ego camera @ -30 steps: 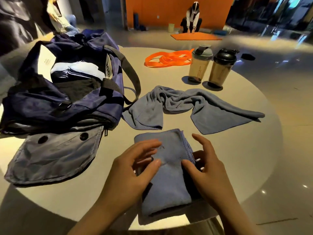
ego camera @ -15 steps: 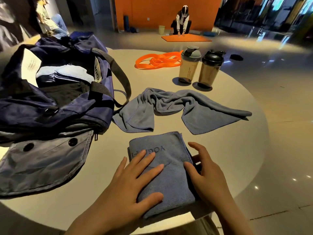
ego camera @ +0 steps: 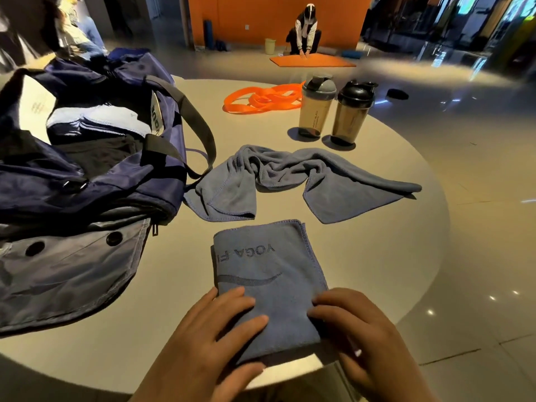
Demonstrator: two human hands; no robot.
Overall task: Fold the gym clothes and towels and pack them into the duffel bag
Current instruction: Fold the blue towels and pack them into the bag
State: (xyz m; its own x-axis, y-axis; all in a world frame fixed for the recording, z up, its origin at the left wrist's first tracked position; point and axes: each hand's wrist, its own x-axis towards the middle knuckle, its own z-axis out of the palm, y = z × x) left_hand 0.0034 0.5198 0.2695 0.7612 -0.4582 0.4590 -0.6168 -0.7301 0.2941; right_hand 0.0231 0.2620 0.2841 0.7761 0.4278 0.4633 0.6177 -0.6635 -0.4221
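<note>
Left hand (ego camera: 214, 329) flat on folded towel (ego camera: 266, 282); right hand (ego camera: 359, 332) curled, pinching its edge

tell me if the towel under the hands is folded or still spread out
Folded. The blue yoga towel lies as a compact rectangle with layered edges at its right side, unlike the crumpled towel behind it.

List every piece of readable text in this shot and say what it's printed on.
"YOGA FI", upside down to the camera, on the folded blue towel; cut off at the fold.
"QUE", sideways on a white tag inside the duffel bag; letters before it are hidden.
Vertical print on the grey-lidded shaker bottle: too small to read.
Print on the white card in the bag: blurred.
</note>
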